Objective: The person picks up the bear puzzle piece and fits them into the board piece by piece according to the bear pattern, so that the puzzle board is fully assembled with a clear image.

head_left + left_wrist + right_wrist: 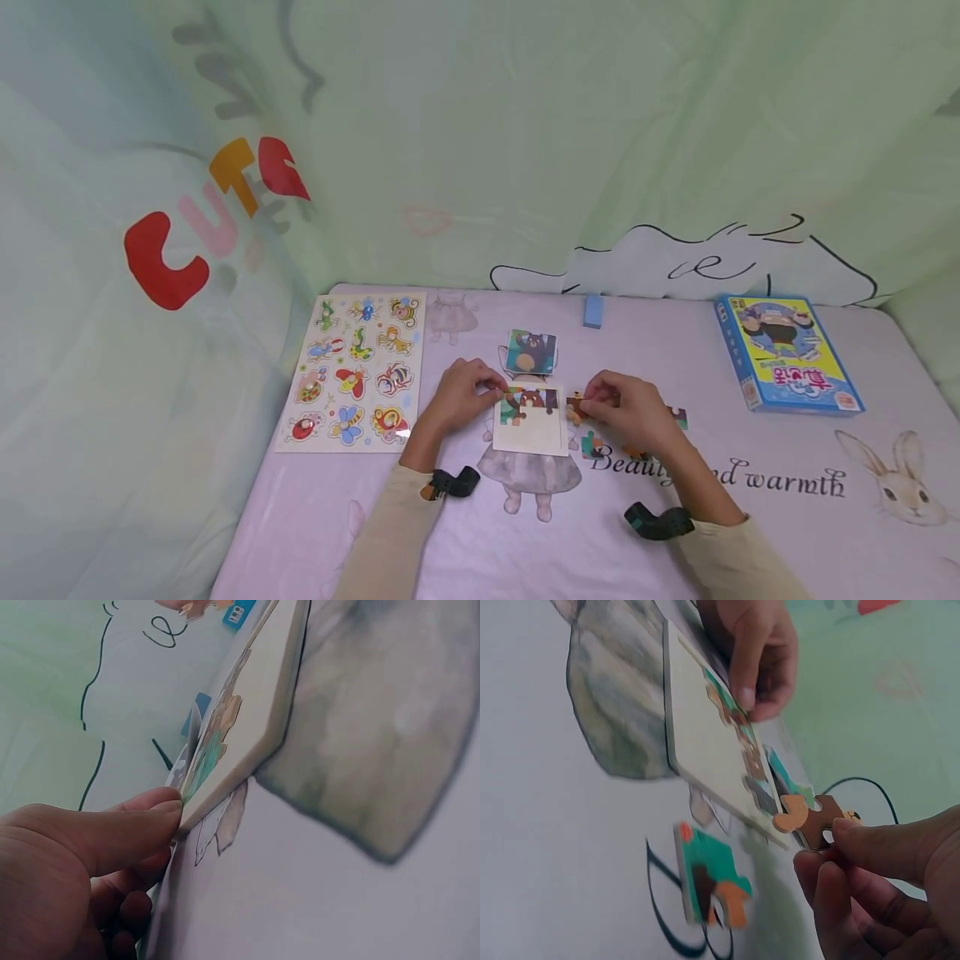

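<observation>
A pale puzzle tray [534,437] lies on the table, its upper part filled with joined pieces showing a brown bear's head [532,399]. My left hand [461,396] pinches the tray's far left corner between thumb and fingers. To the right of the tray, my right hand [630,412] holds a brown and orange puzzle piece [817,817] between thumb and fingertips, raised near the tray's edge. A loose green and brown puzzle piece [709,877] lies below it. More loose pieces [677,416] are partly hidden behind the right hand.
Just beyond the tray is a bear picture card [531,352]. An insect puzzle board [352,375] lies at the left. A blue block [592,312] stands near the back edge, and a blue and yellow box [791,354] lies at the right. Curtain fabric [525,167] hangs behind.
</observation>
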`<state>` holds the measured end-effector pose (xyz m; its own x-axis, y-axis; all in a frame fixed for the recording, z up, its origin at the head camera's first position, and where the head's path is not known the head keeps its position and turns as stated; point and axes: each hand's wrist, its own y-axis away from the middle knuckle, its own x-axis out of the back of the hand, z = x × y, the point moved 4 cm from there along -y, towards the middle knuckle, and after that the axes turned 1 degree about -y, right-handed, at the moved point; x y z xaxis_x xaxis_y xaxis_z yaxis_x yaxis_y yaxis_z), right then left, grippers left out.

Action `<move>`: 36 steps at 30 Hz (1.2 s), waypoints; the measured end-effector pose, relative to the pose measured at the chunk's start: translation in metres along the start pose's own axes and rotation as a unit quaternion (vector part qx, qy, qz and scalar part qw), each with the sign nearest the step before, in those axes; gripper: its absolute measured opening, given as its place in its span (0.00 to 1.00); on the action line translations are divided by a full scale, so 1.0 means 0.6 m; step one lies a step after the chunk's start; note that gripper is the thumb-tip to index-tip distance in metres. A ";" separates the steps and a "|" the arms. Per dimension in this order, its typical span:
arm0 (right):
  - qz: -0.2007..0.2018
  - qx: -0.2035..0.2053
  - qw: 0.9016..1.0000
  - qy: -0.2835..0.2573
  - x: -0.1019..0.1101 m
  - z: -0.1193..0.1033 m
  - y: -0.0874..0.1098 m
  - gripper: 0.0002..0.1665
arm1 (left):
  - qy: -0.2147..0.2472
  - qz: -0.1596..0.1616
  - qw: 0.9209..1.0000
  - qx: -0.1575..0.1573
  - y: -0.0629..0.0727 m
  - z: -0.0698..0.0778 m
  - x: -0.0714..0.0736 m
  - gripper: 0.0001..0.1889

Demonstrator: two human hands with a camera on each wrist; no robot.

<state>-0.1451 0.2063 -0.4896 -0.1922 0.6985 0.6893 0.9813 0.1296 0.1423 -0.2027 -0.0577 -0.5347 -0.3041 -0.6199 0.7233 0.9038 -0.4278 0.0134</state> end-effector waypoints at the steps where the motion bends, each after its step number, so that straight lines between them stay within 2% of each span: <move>1: -0.004 -0.003 1.000 -0.004 -0.005 -0.002 -0.002 0.07 | 0.000 0.000 1.000 -0.001 0.000 0.000 0.000 0.05; 9: -0.031 -0.019 0.998 -0.050 -0.046 -0.015 -0.018 0.06 | -0.005 0.001 1.000 -0.012 -0.001 -0.001 -0.001 0.05; 15: -0.039 -0.021 0.996 -0.080 -0.065 -0.028 -0.021 0.07 | -0.007 0.000 1.000 -0.011 -0.002 -0.001 0.000 0.05; 23: -0.035 -0.020 0.997 -0.068 -0.077 -0.036 -0.027 0.10 | -0.011 0.002 1.000 -0.011 -0.003 -0.003 0.000 0.05; 36: -0.032 -0.063 0.995 -0.075 -0.089 -0.044 -0.037 0.09 | -0.014 -0.001 1.000 -0.010 -0.002 -0.002 0.000 0.05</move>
<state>-0.1567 0.1477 -0.5112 -0.2406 0.7896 0.5645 0.9565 0.0938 0.2764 -0.2043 -0.0579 -0.5354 -0.2962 -0.6005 0.7427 0.8972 -0.4416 0.0008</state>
